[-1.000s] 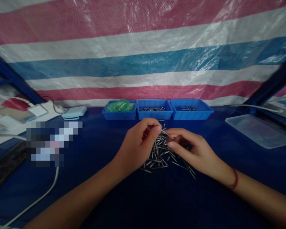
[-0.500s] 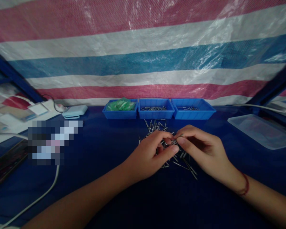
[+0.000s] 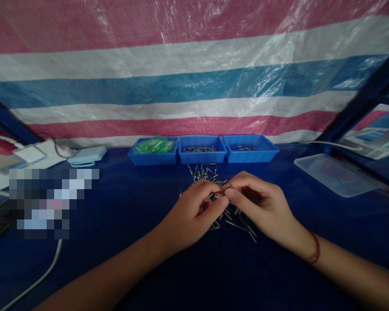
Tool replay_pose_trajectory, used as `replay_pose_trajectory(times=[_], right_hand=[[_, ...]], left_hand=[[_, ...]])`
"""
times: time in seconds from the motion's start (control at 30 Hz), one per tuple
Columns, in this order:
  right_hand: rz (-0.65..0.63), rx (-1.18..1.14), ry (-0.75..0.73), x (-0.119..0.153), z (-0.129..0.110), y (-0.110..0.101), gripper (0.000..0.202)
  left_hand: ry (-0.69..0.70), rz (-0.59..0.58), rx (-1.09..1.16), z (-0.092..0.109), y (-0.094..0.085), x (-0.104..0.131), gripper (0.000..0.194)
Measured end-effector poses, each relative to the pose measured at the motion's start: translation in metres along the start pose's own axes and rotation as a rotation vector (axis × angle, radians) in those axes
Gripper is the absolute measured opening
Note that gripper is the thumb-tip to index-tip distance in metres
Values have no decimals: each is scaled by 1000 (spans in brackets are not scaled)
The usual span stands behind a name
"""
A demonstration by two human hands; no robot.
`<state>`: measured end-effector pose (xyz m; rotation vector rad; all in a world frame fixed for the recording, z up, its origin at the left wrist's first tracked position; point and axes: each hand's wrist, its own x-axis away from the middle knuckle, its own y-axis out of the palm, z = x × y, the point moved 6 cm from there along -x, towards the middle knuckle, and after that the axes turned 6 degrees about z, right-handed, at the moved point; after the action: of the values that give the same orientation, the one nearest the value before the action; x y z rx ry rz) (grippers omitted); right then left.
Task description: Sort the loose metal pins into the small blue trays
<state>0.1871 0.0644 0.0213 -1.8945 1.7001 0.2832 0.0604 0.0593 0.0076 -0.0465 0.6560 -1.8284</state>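
A loose pile of blind rivets (image 3: 202, 172), thin metal pins with thicker sleeves, lies on the blue table, partly hidden behind my hands. Just above the pile, my right hand (image 3: 262, 201) pinches a blind rivet (image 3: 227, 188) between thumb and forefinger. My left hand (image 3: 194, 211) meets it there, thumb and forefinger closed around the same spot, its other fingers curled in. Shiny metal shows between the left fingers, but how many rivets are there I cannot tell. A few rivets (image 3: 249, 229) stick out below my right hand.
Behind the pile stand three blue bins: one with green plastic bags (image 3: 154, 145), a middle bin (image 3: 202, 159) and a right bin (image 3: 253, 157) with metal rivets. A clear plastic lid (image 3: 337, 175) lies at right. At left are a light blue case (image 3: 87, 155) and a white cable (image 3: 53, 263).
The view has turned a little to the right, so everything sits further left. The fingertips of my left hand have closed in nearer to those of my right.
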Motion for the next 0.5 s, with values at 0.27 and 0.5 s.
replay_pose_trajectory(times=[0.27,0.5], right_hand=[[4,14,16,2,2,-1,6],[5,-4,10,2,1,0,6]], left_hand=[[-4,25,-20,-1,-1,-1,15],[-58,57,-4,-3,-3,-2,15]])
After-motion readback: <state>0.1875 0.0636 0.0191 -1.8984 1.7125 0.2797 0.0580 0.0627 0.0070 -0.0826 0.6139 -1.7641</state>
